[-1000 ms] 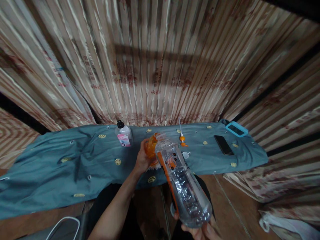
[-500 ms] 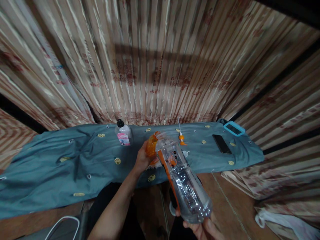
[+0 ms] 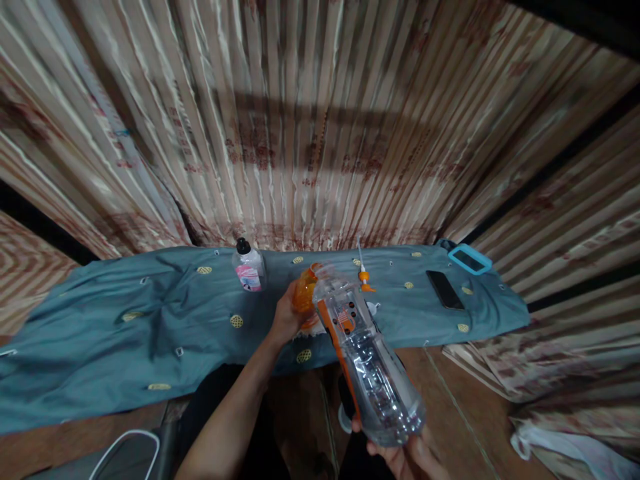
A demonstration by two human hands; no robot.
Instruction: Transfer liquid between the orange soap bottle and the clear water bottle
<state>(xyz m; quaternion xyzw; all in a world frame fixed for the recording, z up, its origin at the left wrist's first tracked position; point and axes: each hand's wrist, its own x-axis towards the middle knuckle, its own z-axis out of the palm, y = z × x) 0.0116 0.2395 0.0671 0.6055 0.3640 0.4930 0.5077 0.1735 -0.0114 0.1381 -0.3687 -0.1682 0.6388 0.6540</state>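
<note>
My right hand [image 3: 405,457] grips the base of a large clear plastic bottle [image 3: 367,367] with an orange label. The bottle is tilted away from me, its open mouth against an orange translucent container [image 3: 303,297]. My left hand [image 3: 284,319] holds that orange container just above the blue-grey cloth [image 3: 150,327]. Clear liquid shows inside the big bottle. A small white cap [image 3: 373,309] lies on the cloth beside the bottle's neck.
A small clear bottle [image 3: 249,269] with a black cap and pink label stands on the cloth. An orange nozzle with a tube [image 3: 363,273], a dark phone [image 3: 445,289] and a blue-framed device [image 3: 470,259] lie to the right. Striped curtains hang behind. A white cable [image 3: 125,447] runs at the lower left.
The big bottle and both hands stay almost as they were; the bottle's base has shifted slightly down and right.
</note>
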